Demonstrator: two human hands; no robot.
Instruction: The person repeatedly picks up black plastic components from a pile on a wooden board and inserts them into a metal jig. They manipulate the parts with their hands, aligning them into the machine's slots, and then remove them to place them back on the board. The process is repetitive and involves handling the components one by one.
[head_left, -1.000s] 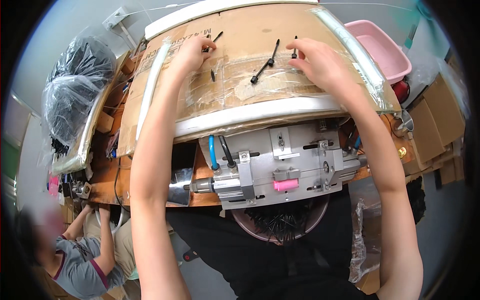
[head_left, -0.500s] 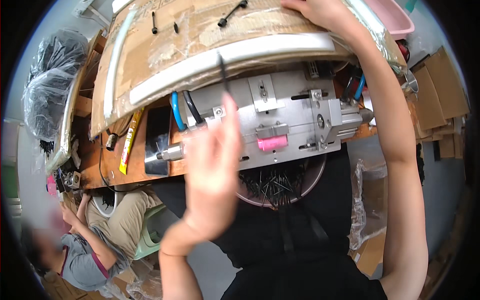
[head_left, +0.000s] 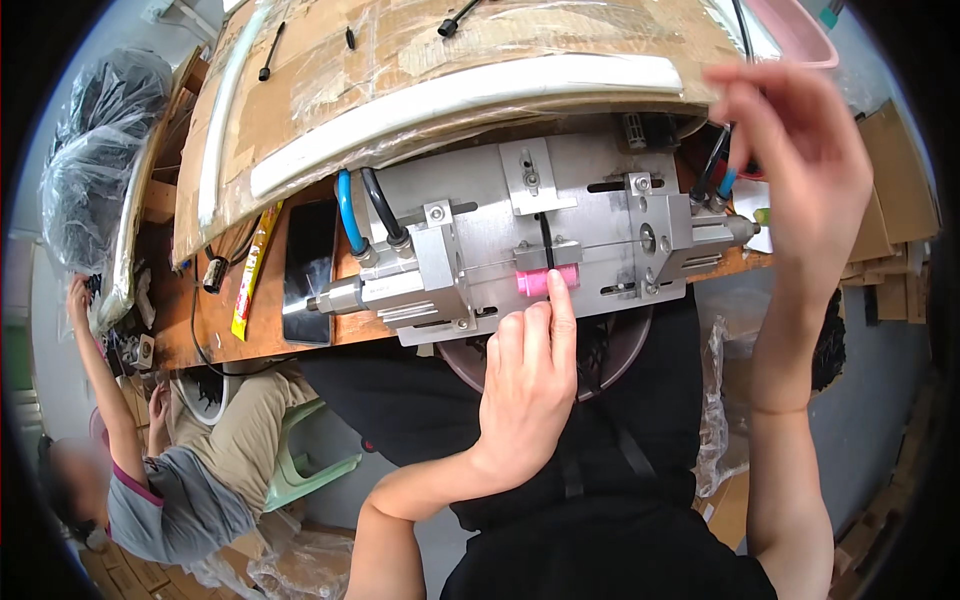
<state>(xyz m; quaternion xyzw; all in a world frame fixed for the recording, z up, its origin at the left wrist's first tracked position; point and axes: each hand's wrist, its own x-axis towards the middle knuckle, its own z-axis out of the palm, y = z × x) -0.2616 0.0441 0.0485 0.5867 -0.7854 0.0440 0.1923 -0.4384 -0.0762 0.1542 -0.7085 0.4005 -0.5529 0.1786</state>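
A thin black rod [head_left: 547,242] lies across the small metal holder [head_left: 548,253] and the pink block [head_left: 535,284] of a metal clamping fixture [head_left: 500,240]. My left hand [head_left: 528,385] presses the rod's near end with the outstretched index finger. Its other fingers are curled, and the thumb is hidden. Raised above the fixture's right end, my right hand [head_left: 800,150] has bent, slightly blurred fingers. They close around what looks like another thin black rod [head_left: 741,25], which sticks up past the fingertips.
Loose black rods [head_left: 271,52] lie on the cardboard cover [head_left: 400,70] above the fixture. A phone [head_left: 308,265] and yellow packet [head_left: 256,272] rest at left. Below is a bowl [head_left: 632,350] on my lap. Another person [head_left: 180,500] sits at the far left.
My left hand has brought a black rod down onto the fixture. My right hand has lifted off the cardboard and moved right. The other person's arm has risen.
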